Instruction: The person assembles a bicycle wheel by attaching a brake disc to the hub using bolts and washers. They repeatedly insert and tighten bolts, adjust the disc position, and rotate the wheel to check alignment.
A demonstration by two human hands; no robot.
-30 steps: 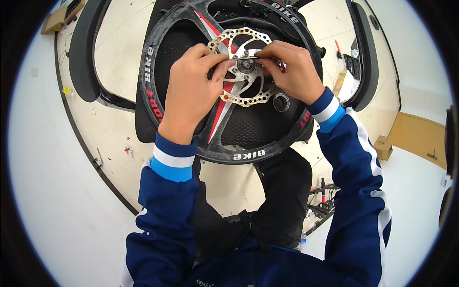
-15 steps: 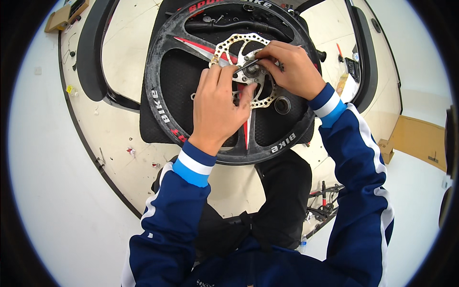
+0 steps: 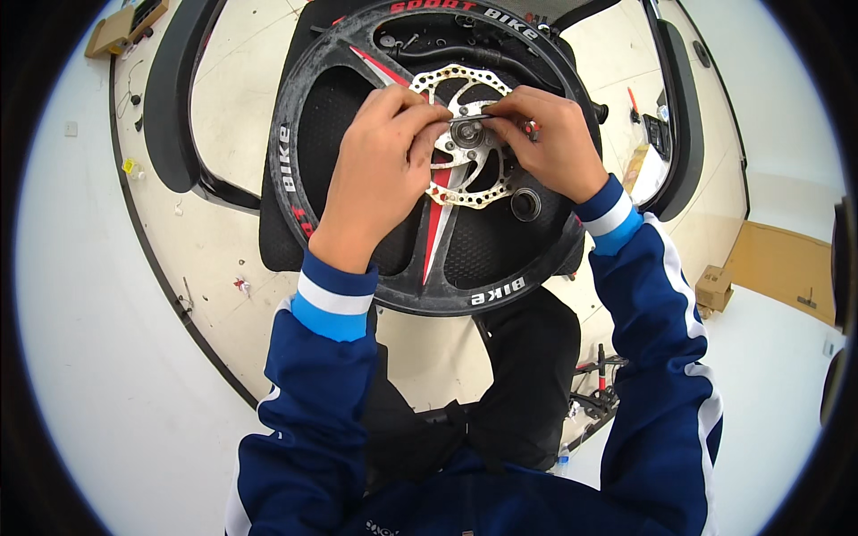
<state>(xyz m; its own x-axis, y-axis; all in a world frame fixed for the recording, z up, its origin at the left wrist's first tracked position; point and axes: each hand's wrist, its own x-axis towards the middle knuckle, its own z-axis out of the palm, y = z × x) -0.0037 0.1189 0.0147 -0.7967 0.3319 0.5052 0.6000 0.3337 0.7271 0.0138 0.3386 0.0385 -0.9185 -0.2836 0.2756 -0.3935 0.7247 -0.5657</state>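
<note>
Carefully: both hands, left hand [image 3: 380,170] and right hand [image 3: 545,143], pinch the thin metal rod [image 3: 472,117] above the hub [image 3: 466,134]; keep it level over the brake disc [image 3: 465,183].

Upper centre: left hand [image 3: 380,170] and right hand [image 3: 545,143] pinch a thin rod [image 3: 471,117] over disc [image 3: 465,134] on wheel [image 3: 429,161].

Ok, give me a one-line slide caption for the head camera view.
Both hands, left and right, hold a thin tool over the brake disc of a black wheel.
</note>
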